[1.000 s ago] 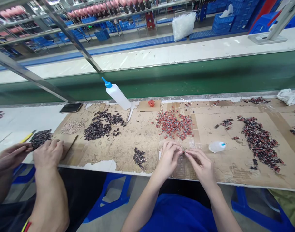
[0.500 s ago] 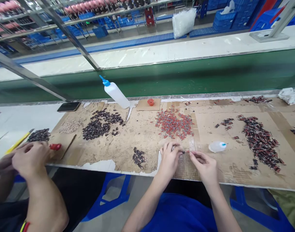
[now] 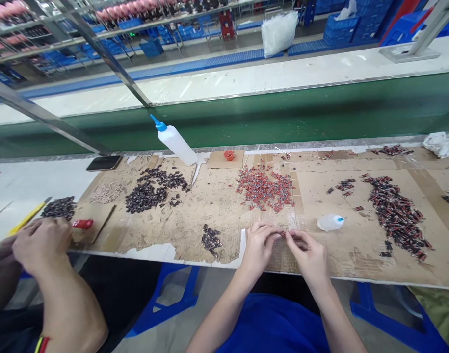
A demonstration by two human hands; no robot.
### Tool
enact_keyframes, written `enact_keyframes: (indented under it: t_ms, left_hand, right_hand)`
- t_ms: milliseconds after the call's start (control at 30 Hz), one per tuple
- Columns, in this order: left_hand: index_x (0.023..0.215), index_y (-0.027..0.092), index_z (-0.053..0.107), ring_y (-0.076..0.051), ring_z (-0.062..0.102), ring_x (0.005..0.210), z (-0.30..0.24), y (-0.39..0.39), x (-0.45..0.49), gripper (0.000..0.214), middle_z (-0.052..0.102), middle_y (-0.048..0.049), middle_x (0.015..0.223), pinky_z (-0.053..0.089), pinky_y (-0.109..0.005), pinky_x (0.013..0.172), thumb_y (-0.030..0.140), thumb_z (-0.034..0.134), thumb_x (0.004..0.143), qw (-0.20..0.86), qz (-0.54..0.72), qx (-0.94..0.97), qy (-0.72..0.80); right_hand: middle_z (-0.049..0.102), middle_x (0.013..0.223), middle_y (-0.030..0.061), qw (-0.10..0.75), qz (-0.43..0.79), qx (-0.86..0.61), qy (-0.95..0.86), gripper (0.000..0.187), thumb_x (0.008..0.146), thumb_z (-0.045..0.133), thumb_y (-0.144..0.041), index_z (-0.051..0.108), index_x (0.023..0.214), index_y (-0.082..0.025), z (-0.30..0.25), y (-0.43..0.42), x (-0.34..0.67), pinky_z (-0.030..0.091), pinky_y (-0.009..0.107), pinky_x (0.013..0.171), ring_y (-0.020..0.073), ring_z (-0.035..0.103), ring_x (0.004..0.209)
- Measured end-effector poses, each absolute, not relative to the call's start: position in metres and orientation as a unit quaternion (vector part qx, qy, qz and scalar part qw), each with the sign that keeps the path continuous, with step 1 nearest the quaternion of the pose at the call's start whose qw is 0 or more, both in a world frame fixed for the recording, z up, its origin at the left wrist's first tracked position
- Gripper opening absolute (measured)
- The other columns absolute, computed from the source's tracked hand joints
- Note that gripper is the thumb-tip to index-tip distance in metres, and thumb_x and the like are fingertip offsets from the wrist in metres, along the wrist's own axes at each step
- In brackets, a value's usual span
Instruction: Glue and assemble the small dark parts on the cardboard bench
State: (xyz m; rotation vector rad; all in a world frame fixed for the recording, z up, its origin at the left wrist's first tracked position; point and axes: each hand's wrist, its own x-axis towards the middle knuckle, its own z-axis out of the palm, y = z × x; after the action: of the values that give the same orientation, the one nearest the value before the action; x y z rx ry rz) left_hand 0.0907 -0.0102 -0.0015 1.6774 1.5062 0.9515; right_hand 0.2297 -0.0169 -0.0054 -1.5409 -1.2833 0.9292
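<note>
Over the cardboard near the table's front edge, my left hand (image 3: 261,242) and my right hand (image 3: 307,252) meet fingertip to fingertip. Each is closed in a pinch. Between them sits a small red and dark part (image 3: 283,234), mostly covered by the fingers. Beyond the hands spreads a pile of small red parts with metallic ends (image 3: 264,186). A small heap of dark pieces (image 3: 211,240) lies left of my left hand. To the right of my right hand, a small white squeeze bottle with a blue tip (image 3: 330,222) lies tilted.
On the right is a large pile of red-and-black parts (image 3: 397,215). A tall blue-capped bottle (image 3: 177,144) leans at the back, near a red cup (image 3: 229,155). Dark pieces (image 3: 146,196) and a phone (image 3: 104,163) lie left. A co-worker's hands (image 3: 43,245) work at far left.
My hands have come together, closing the small gap between the dark piece at my left fingertips and the red one at my right. The co-worker's hands have shifted slightly left.
</note>
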Motion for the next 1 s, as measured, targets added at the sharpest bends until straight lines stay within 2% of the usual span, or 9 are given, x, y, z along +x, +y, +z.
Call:
enact_keyframes:
  t_ms: [100, 200, 400, 567, 800, 1000]
  left_hand:
    - [0.088, 0.021, 0.073, -0.02, 0.062, 0.092, 0.0, -0.011, 0.09, 0.015, 0.072, -0.0061, 0.089, 0.05, -0.036, 0.086, 0.015, 0.059, 0.086, 0.399, 0.404, 0.61, 0.552]
    - [0.09, 0.018, 0.072, -0.02, 0.063, 0.093, 0.001, -0.013, 0.091, 0.014, 0.071, -0.0077, 0.091, 0.051, -0.035, 0.086, 0.017, 0.059, 0.085, 0.436, 0.419, 0.578, 0.548]
    - [0.09, 0.018, 0.07, -0.019, 0.062, 0.091, 0.007, -0.019, 0.095, 0.013, 0.069, -0.0067, 0.09, 0.051, -0.032, 0.083, 0.018, 0.058, 0.085, 0.431, 0.419, 0.584, 0.546]
    - [0.091, 0.019, 0.069, -0.019, 0.059, 0.093, 0.014, -0.021, 0.096, 0.013, 0.069, -0.0056, 0.09, 0.049, -0.032, 0.084, 0.019, 0.057, 0.086, 0.424, 0.395, 0.602, 0.549]
    - [0.09, 0.019, 0.068, -0.019, 0.059, 0.092, 0.009, -0.024, 0.097, 0.012, 0.067, -0.0057, 0.09, 0.048, -0.033, 0.085, 0.021, 0.057, 0.086, 0.442, 0.39, 0.584, 0.558]
    - [0.088, 0.02, 0.069, -0.018, 0.061, 0.092, 0.024, -0.022, 0.106, 0.011, 0.067, -0.005, 0.09, 0.049, -0.032, 0.086, 0.02, 0.059, 0.085, 0.477, 0.4, 0.574, 0.533]
  right_hand:
    - [0.076, 0.084, 0.009, 0.467, 0.359, -0.6, -0.541, 0.027, 0.078, 0.064, -0.045, 0.071, 0.077, -0.019, -0.005, -0.02, 0.229, 0.062, 0.032, 0.066, 0.0224, 0.074, 0.067]
    - [0.076, 0.084, 0.0091, 0.478, 0.367, -0.589, -0.538, 0.027, 0.078, 0.065, -0.045, 0.07, 0.075, -0.019, -0.006, -0.021, 0.228, 0.062, 0.034, 0.069, 0.0226, 0.074, 0.069]
    - [0.076, 0.08, 0.0096, 0.493, 0.447, -0.57, -0.482, 0.03, 0.073, 0.071, -0.045, 0.07, 0.08, -0.016, -0.004, -0.02, 0.232, 0.063, 0.034, 0.069, 0.0228, 0.074, 0.069]
    - [0.075, 0.082, 0.0074, 0.47, 0.393, -0.536, -0.581, 0.021, 0.081, 0.065, -0.039, 0.073, 0.081, -0.02, 0.003, -0.021, 0.24, 0.061, 0.034, 0.073, 0.0211, 0.072, 0.075]
    - [0.073, 0.086, 0.0073, 0.421, 0.332, -0.496, -0.683, 0.02, 0.088, 0.058, -0.034, 0.074, 0.093, -0.023, 0.015, -0.022, 0.248, 0.059, 0.031, 0.071, 0.0204, 0.07, 0.079]
    - [0.073, 0.076, 0.0068, 0.492, 0.404, -0.538, -0.553, 0.022, 0.079, 0.068, -0.04, 0.076, 0.085, -0.02, 0.014, -0.031, 0.253, 0.06, 0.029, 0.063, 0.0194, 0.07, 0.07]
